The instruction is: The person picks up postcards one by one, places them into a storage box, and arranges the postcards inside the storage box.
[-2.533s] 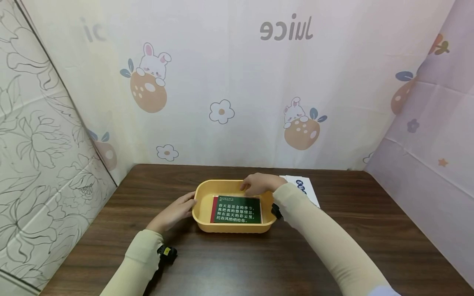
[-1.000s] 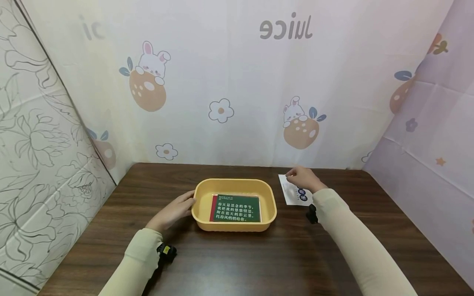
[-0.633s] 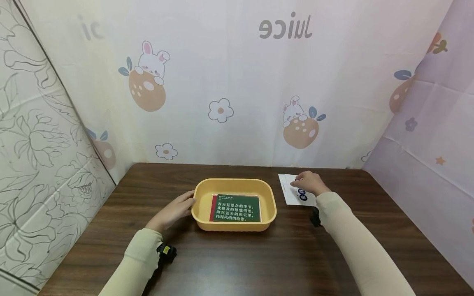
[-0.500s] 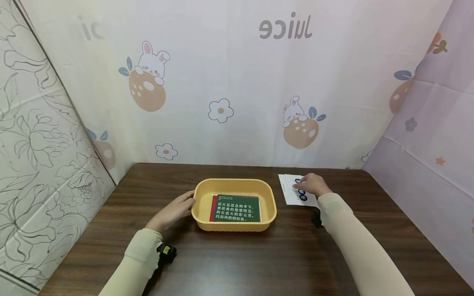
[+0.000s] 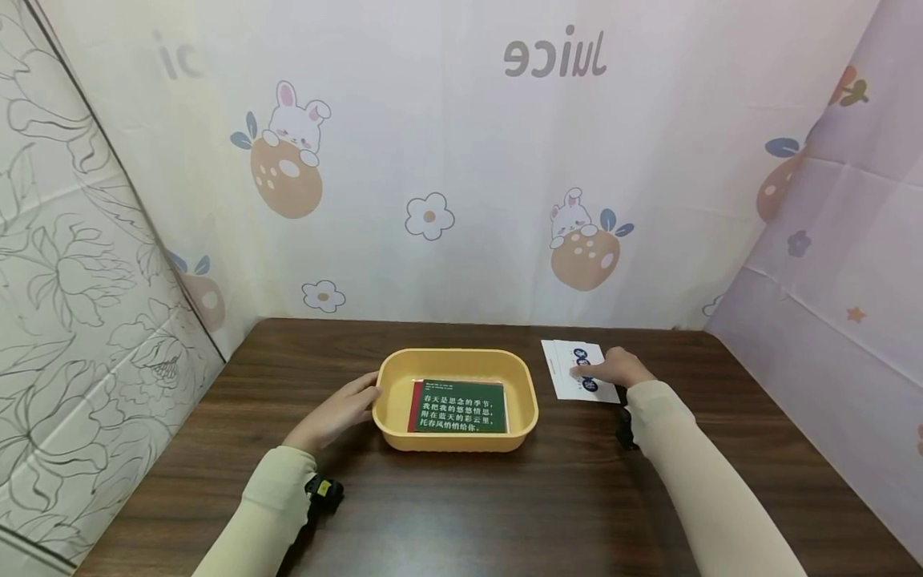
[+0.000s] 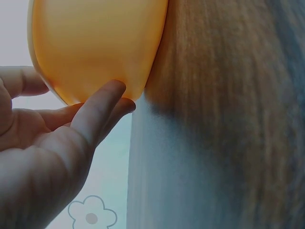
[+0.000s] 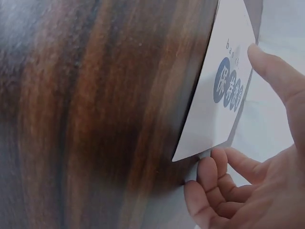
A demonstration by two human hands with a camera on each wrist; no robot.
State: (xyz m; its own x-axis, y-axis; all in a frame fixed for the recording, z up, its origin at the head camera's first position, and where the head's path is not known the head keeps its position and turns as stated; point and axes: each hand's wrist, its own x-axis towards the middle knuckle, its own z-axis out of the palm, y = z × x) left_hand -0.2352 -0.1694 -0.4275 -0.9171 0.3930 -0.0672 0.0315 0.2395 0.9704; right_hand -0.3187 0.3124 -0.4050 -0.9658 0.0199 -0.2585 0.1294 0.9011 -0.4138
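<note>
My left hand (image 5: 348, 409) rests against the left end of the yellow plastic tray (image 5: 530, 413). In the left wrist view its fingers (image 6: 102, 107) lie along the outer wall, thumb near the rim. Inside the tray is a green card (image 5: 461, 407) with white characters, overlapping a red one (image 5: 414, 406). To the right, my right hand (image 5: 623, 367) is at a white card (image 5: 568, 385) with dark blue circles, lying over another white card. The right wrist view shows the thumb (image 7: 267, 62) at its face and the fingers (image 7: 207, 176) curled at its edge.
The dark brown wooden table (image 5: 461, 513) carries the tray and white cards. A printed curtain (image 5: 433, 160) hangs along its back edge. Floral panels (image 5: 86, 304) stand on the left and a pale curtain (image 5: 851, 320) on the right.
My right hand left the tray, went to the white cards, then slid to the right over them to the edge, uncovering the blue circles. My left hand and the tray stay put.
</note>
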